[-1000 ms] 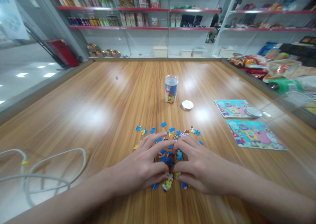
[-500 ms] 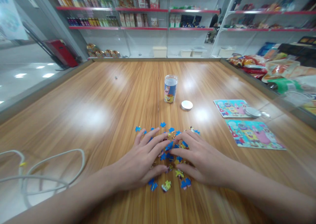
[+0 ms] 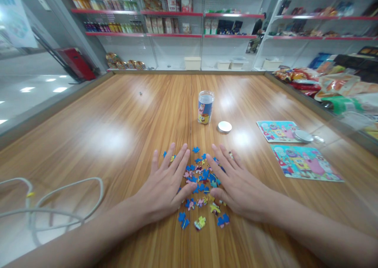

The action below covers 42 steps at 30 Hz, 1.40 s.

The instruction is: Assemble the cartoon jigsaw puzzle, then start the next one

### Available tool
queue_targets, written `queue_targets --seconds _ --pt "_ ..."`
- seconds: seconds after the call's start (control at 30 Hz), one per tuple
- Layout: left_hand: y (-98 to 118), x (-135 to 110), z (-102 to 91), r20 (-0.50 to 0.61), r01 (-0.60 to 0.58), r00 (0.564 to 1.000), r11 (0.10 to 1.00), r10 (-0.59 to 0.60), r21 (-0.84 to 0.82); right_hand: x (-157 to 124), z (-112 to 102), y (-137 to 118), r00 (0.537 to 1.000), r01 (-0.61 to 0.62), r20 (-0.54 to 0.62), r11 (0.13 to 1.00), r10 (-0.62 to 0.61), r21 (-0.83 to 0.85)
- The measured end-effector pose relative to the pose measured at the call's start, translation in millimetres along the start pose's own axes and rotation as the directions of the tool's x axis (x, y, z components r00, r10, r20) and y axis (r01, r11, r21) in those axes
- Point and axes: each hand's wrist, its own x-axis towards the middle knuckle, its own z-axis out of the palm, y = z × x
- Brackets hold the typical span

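Observation:
Small jigsaw puzzle pieces point(image 3: 203, 176), mostly blue with some yellow and pink, lie loosely spread on the wooden table point(image 3: 141, 122). My left hand point(image 3: 165, 185) rests flat over the left side of the pieces, fingers spread and pointing away from me. On the right side, my right hand point(image 3: 236, 181) lies flat too, its fingers apart. Some pieces are hidden beneath both hands. Between the two thumbs several pieces show, and a few more, such as a yellow piece point(image 3: 200, 222), lie nearer to me. Neither hand grips anything.
Beyond the pieces stand a clear jar with a cartoon label point(image 3: 204, 108) and a white round lid point(image 3: 224, 127). Two cartoon picture cards point(image 3: 307, 163) lie at the right, a metal lid point(image 3: 303, 136) on the farther one. A white cable point(image 3: 67, 185) curls at the left.
My hands have moved apart from the middle of the pile, the left outward left and the right outward right. Their fingers have straightened, and more pieces show between them.

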Motion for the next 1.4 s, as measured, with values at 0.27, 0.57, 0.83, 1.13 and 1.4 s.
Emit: queue_targets --seconds 0.27,0.57,0.83,1.13,1.4 --pt "-2 1 -3.7 0.054 -0.058 0.997 0.998 0.060 -0.029 1 4 7 0.998 -0.037 0.045 0.999 0.037 -0.007" --pt "9 2 -24.3 0.068 -0.417 0.902 0.902 0.426 -0.112 4 0 10 0.997 -0.079 0.011 0.997 0.079 -0.025" --pt "13 1 -34.0 0.101 -0.473 0.862 0.861 0.496 -0.189 4 0 9 0.989 -0.149 0.014 0.989 0.149 -0.011" --pt "14 4 -29.4 0.129 -0.492 0.840 0.839 0.528 -0.231 4 -12 10 0.986 -0.106 -0.116 0.988 0.120 0.114" --pt "12 3 -24.0 0.080 -0.491 0.854 0.848 0.513 -0.198 2 -17 6 0.990 -0.079 -0.099 0.982 0.097 0.172"
